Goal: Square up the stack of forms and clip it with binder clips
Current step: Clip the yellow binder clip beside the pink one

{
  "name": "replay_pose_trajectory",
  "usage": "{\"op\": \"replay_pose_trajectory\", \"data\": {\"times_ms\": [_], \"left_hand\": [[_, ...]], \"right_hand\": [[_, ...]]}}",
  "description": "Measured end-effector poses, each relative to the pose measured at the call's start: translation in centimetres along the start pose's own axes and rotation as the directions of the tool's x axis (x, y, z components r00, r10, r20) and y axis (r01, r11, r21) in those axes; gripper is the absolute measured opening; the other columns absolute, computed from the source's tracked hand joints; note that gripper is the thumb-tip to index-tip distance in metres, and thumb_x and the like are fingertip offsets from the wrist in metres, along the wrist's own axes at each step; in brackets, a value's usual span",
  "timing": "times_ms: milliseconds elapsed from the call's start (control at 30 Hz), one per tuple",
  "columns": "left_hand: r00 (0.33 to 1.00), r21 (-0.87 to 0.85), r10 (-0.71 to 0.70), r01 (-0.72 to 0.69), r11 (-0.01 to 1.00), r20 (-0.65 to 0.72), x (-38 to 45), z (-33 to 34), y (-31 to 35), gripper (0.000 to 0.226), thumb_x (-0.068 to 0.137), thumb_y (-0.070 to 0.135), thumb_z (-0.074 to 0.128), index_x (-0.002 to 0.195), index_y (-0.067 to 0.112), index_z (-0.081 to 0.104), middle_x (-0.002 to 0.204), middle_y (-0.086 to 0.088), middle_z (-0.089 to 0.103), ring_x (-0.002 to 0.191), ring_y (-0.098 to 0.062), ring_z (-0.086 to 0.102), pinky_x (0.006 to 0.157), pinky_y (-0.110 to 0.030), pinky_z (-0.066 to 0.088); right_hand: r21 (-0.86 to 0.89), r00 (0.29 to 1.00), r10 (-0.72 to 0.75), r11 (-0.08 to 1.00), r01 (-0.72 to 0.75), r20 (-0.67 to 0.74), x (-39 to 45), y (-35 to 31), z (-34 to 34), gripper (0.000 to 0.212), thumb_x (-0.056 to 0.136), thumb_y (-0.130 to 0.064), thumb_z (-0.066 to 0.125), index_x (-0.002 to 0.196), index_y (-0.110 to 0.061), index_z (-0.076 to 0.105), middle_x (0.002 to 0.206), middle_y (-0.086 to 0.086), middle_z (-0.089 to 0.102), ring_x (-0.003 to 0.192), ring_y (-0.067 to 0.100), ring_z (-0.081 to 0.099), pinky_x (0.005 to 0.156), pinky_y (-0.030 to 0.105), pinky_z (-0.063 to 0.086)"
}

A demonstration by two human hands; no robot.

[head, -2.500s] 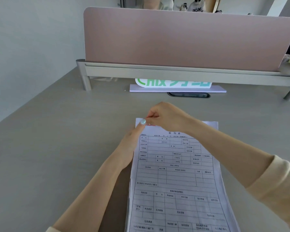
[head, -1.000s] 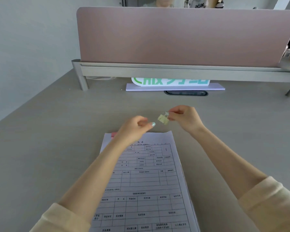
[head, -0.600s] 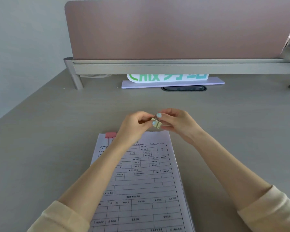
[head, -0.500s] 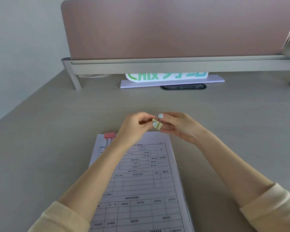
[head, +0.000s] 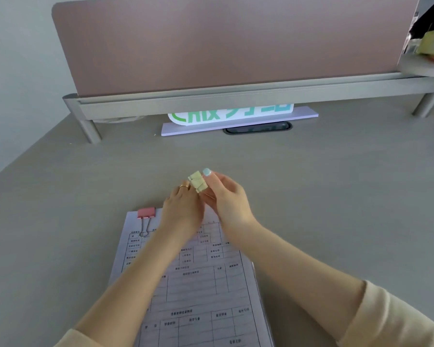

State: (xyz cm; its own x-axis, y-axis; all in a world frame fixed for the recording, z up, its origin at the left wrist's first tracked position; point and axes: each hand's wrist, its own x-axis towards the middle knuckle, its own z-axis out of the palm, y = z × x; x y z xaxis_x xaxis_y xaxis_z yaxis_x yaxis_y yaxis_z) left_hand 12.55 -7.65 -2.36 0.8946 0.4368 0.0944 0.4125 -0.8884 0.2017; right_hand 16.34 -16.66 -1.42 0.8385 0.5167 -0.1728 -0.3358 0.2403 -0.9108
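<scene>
- Stack of forms (head: 198,284) flat on table (head: 336,196), pink clip (head: 146,213) biting its far left corner.
- Both hands' grip shut on yellow clips (head: 197,181), just past stack's far edge: left hand (head: 183,211), right hand (head: 227,199).
- Small, light, springy, probably slippery: best pinched by the wire handles.

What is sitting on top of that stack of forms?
A pink binder clip grips the stack of forms' far left corner, its wire handle lying flat on the top sheet. Both forearms hide the far right corner, so anything there cannot be seen.

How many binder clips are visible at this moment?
2. A pink binder clip is clamped on the far-left corner of the stack of forms; a pale yellow binder clip is held between both hands above the desk. The hands may hide others.
</scene>
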Motion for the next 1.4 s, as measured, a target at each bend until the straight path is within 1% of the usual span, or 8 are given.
{"op": "replay_pose_trajectory", "data": {"times_ms": [200,400,500,733,833,967,1100,1400], "left_hand": [[0.998,0.005,0.052,-0.052,0.999,0.024,-0.8,-0.1,-0.3,0.021,0.097,0.012,0.032,0.086,0.006,0.048,0.081,-0.007,0.047,0.075,-0.029,0.049,0.063,-0.032,0.032],[0.911,-0.270,0.149,-0.044,0.962,0.383,0.1,-3.1,-1.6,0.041,0.095,0.028,0.042,0.057,0.016,0.036,0.052,0.002,0.030,0.047,-0.015,0.030,0.047,-0.027,0.025],[0.888,-0.328,0.150,0.002,0.945,0.435,0.1,-3.4,-2.3,0.037,0.093,0.025,0.049,0.056,0.026,0.048,0.054,0.003,0.036,0.051,-0.014,0.032,0.050,-0.027,0.025],[0.884,-0.438,0.125,0.096,0.894,0.450,-0.4,-2.6,-2.5,0.029,0.089,0.030,0.056,0.059,0.031,0.059,0.064,-0.002,0.049,0.060,-0.016,0.038,0.057,-0.027,0.028],[0.886,-0.474,0.134,0.106,0.874,0.444,-0.5,-2.3,-2.8,0.020,0.087,0.032,0.058,0.067,0.035,0.062,0.078,-0.004,0.058,0.070,-0.017,0.046,0.065,-0.028,0.035],[0.887,-0.505,0.140,0.115,0.855,0.440,-0.5,-2.2,-2.9,0.019,0.086,0.033,0.059,0.067,0.036,0.062,0.083,-0.005,0.063,0.074,-0.018,0.048,0.069,-0.028,0.037],[0.889,-0.547,0.145,0.132,0.827,0.434,-0.7,-2.4,-2.8,0.017,0.087,0.032,0.058,0.072,0.034,0.063,0.101,-0.011,0.071,0.082,-0.018,0.055,0.076,-0.031,0.043],[0.878,-0.549,0.142,0.154,0.822,0.458,-0.6,-2.5,-2.8,0.019,0.089,0.027,0.057,0.102,0.018,0.069,0.110,-0.006,0.068,0.100,-0.019,0.058,0.083,-0.028,0.041]], "right_hand": [[0.040,0.983,-0.047,0.998,0.055,-0.178,1.1,0.4,-1.8,0.021,0.092,-0.035,0.052,0.095,-0.015,0.058,0.089,-0.001,0.057,0.081,0.010,0.058,0.093,0.032,0.051],[-0.027,0.989,-0.079,0.997,0.076,-0.127,1.2,1.0,-2.2,0.021,0.089,-0.038,0.055,0.087,-0.017,0.058,0.090,-0.001,0.062,0.080,0.010,0.061,0.094,0.035,0.051],[-0.242,0.999,-0.042,0.969,0.039,-0.007,1.8,0.4,-2.5,0.029,0.081,-0.044,0.062,0.078,-0.016,0.060,0.081,0.000,0.064,0.073,0.015,0.061,0.090,0.041,0.052],[-0.585,0.979,0.026,0.805,0.098,0.200,2.5,-2.2,-4.7,0.026,0.087,-0.037,0.059,0.075,-0.014,0.060,0.072,-0.002,0.059,0.066,0.009,0.058,0.075,0.027,0.054],[-0.614,0.959,0.025,0.773,0.161,0.283,2.5,-2.3,-4.9,0.020,0.089,-0.032,0.059,0.076,-0.017,0.059,0.074,-0.002,0.061,0.066,0.007,0.059,0.068,0.021,0.051],[-0.643,0.943,0.032,0.739,0.201,0.332,2.8,-2.4,-4.9,0.017,0.089,-0.031,0.059,0.080,-0.017,0.062,0.084,0.009,0.062,0.078,0.019,0.059,0.081,0.040,0.052],[-0.633,0.939,0.056,0.752,0.185,0.341,2.5,-2.6,-4.8,0.020,0.090,-0.028,0.058,0.079,-0.011,0.060,0.078,0.008,0.058,0.071,0.020,0.054,0.065,0.029,0.044],[-0.705,0.928,0.132,0.689,0.166,0.348,2.0,-2.9,-4.5,0.023,0.089,-0.030,0.059,0.077,-0.010,0.059,0.076,0.007,0.057,0.067,0.016,0.050,0.065,0.028,0.039]]}}
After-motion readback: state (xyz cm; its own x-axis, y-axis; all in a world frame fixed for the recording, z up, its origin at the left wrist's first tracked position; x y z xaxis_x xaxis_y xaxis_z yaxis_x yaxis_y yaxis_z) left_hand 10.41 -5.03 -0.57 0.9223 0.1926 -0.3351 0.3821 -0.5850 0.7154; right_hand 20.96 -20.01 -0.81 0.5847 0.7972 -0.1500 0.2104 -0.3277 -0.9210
